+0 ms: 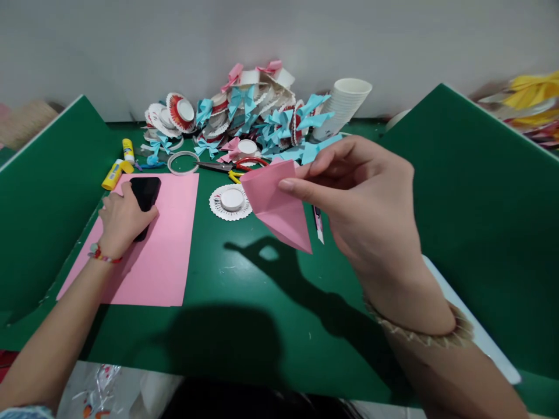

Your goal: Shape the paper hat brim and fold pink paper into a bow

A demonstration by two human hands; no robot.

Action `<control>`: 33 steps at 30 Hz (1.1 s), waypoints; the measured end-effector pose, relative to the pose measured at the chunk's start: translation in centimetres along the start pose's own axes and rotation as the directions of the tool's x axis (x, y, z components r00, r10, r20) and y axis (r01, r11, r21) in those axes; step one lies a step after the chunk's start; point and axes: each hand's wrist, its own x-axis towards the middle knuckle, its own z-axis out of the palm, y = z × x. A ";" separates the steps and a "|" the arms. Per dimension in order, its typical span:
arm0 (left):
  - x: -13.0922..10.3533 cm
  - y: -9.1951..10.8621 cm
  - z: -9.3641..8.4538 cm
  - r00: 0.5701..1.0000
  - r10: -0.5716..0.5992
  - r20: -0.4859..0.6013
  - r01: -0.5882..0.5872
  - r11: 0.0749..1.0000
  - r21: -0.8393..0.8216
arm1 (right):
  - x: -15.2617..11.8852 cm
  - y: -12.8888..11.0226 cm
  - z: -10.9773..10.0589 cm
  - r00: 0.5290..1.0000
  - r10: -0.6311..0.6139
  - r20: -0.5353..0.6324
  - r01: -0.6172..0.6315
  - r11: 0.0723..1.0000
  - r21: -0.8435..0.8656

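Between thumb and fingers, my right hand (367, 198) pinches a creased piece of pink paper (279, 201), held in the air over the table. My left hand (120, 218) is wrapped over a black phone (146, 198), which lies on a large sheet of pink paper (170, 256) on the table's left side. Below and left of the raised piece sits a white fringed paper disc (231, 201) with a round raised centre. A pink utility knife (318, 224) lies partly behind my right hand. Scissors (218, 166) with red handles rest behind the disc.
At the back is a heap of paper cup crafts with blue and pink bows (248, 105), beside stacked white cups (345, 105). Yellow glue sticks (113, 174) and a tape roll (183, 163) lie back left. Green partitions (471, 203) flank both sides; a white board (476, 326) lies right.
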 end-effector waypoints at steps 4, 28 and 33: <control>1.4 -1.8 0.8 0.998 -0.049 -0.045 0.046 0.997 -0.064 | 0.0 0.1 0.0 1.000 -0.004 -0.012 0.004 1.000 -0.020; -6.0 18.5 -3.6 0.771 0.528 0.356 0.093 0.460 -0.883 | 0.1 0.6 -0.1 0.999 -0.033 0.032 0.032 0.999 0.034; -6.3 21.3 -3.2 0.908 0.365 0.203 0.031 0.427 -0.904 | 0.3 0.3 -0.4 0.998 -0.055 -0.028 0.056 0.997 0.044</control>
